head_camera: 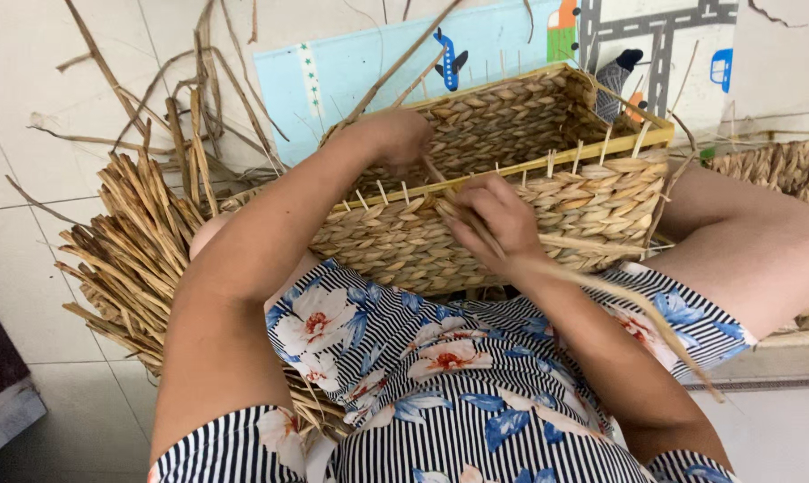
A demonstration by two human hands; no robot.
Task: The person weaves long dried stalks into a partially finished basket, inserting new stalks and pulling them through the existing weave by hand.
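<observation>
A rectangular woven straw basket point(547, 134) with a yellow frame rim and short upright stakes rests tilted on my lap. My left hand point(402, 136) reaches over the near rim into the basket, fingers curled around a straw strand. My right hand point(498, 219) presses on the outside of the near wall, pinching a long dried strand point(619, 300) that trails down across my right forearm. Loose strands rise from the basket past my left hand.
A heap of dried straw strands point(127, 250) lies on the tiled floor at my left. A play mat point(368, 63) with a road print lies behind the basket. Another woven basket point(784, 165) sits at the right edge, beyond my knee.
</observation>
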